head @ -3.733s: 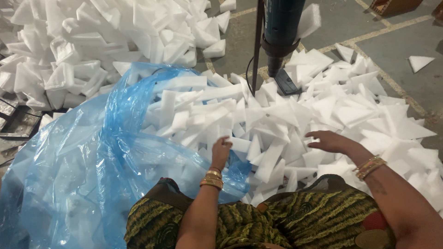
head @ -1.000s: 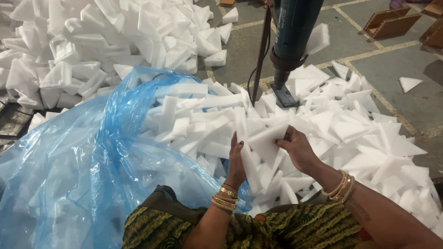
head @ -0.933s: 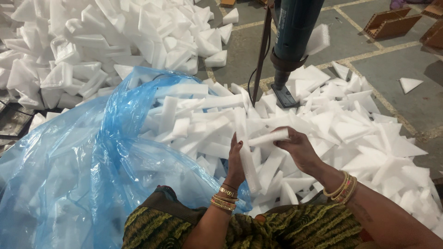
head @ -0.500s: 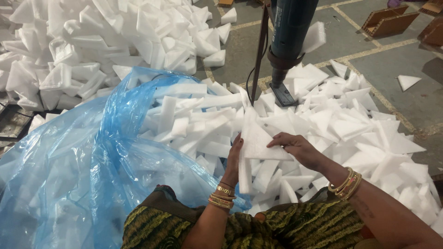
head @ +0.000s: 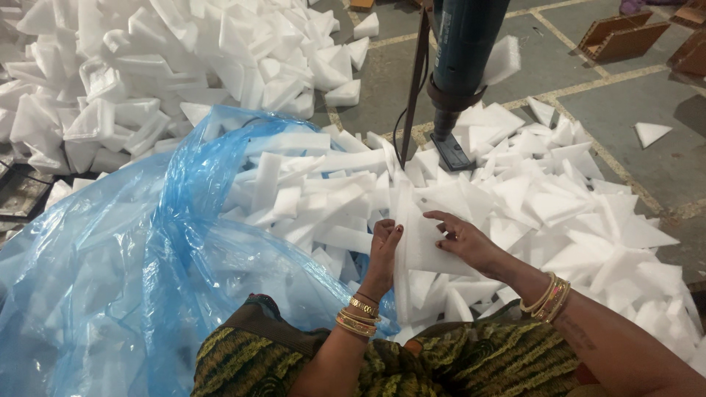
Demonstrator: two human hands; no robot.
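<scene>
Both hands are clasping a stack of white foam pieces [head: 418, 246] standing on edge, the left hand [head: 384, 250] pressing its near side and the right hand [head: 465, 242] lying across the flat face, amid loose foam offcuts [head: 559, 198] spilling beside a blue plastic bag [head: 125, 272] below a teal machine post [head: 462, 51].

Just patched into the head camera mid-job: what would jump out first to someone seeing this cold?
White foam pieces cover the floor in heaps, ahead and at upper left. At centre, the left hand and right hand press a stack of flat foam slabs between them. A big blue plastic bag spreads across the left, foam spilling at its mouth, and a teal metal post stands at top centre.
</scene>
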